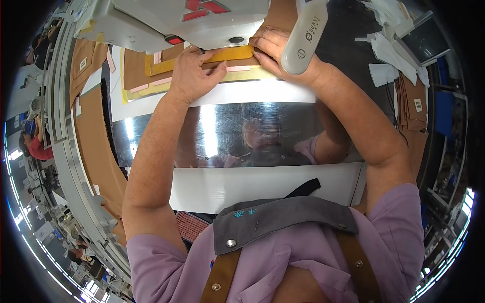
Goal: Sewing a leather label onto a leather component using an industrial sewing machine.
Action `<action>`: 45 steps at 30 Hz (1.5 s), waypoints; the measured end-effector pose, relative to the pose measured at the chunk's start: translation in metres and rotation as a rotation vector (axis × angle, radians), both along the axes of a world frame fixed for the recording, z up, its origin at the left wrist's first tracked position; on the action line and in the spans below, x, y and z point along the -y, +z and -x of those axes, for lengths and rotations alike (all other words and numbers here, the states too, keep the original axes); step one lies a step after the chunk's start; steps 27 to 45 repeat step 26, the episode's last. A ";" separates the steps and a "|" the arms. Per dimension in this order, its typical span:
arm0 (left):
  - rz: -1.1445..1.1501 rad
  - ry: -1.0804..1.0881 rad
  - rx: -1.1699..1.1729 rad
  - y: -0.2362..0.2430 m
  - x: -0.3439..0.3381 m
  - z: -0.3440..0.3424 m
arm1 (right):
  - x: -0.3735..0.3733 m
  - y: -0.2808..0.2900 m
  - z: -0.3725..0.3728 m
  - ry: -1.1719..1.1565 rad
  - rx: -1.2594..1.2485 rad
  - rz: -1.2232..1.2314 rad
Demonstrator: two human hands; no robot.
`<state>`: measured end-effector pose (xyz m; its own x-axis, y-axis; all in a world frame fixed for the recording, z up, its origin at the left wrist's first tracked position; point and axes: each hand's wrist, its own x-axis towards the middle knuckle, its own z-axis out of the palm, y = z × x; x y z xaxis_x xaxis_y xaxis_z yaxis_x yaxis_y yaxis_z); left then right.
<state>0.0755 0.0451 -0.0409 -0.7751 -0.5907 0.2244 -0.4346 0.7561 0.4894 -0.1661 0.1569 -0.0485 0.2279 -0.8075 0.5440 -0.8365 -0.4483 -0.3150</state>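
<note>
At the far side of the work surface, under the white machine head (202, 25), lies a yellow bar-like template piece (230, 54) over brown fabric (136, 65). My left hand (194, 76) rests by the middle of the yellow piece, thumb stretched to the right and fingers apart; its fingertips are partly hidden beside the machine. My right hand (275, 53) lies at the yellow piece's right end, fingers extended over brown cloth. A white handheld-shaped device (305, 40) blocks part of that hand's back. Pink strips (237, 68) and a pale yellow border (252, 76) edge the cloth.
A shiny metal plate (237, 136) spans the near part of the machine bed, with a white panel (212, 189) before it. Brown fabric pieces (96, 136) hang at left; a stack of brown pieces (409, 103) sits at right, near white scraps (396, 55) and a screen (424, 38).
</note>
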 end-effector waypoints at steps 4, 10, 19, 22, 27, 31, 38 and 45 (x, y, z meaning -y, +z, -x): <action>-0.048 0.012 -0.019 0.001 -0.007 0.006 | -0.005 0.003 0.007 -0.013 0.026 -0.043; -0.094 0.054 -0.165 0.003 -0.011 -0.001 | -0.004 0.000 0.002 -0.082 0.034 -0.065; 0.078 0.364 -0.363 0.010 -0.046 -0.060 | -0.013 0.006 -0.013 -0.138 -0.028 -0.032; -0.037 0.517 -0.409 0.004 -0.067 -0.088 | -0.036 0.005 -0.003 -0.295 -0.028 0.008; -0.274 0.599 -0.400 -0.045 -0.090 -0.112 | -0.095 -0.009 0.026 -0.569 -0.001 -0.025; -0.274 0.599 -0.400 -0.045 -0.090 -0.112 | -0.095 -0.009 0.026 -0.569 -0.001 -0.025; -0.274 0.599 -0.400 -0.045 -0.090 -0.112 | -0.095 -0.009 0.026 -0.569 -0.001 -0.025; -0.274 0.599 -0.400 -0.045 -0.090 -0.112 | -0.095 -0.009 0.026 -0.569 -0.001 -0.025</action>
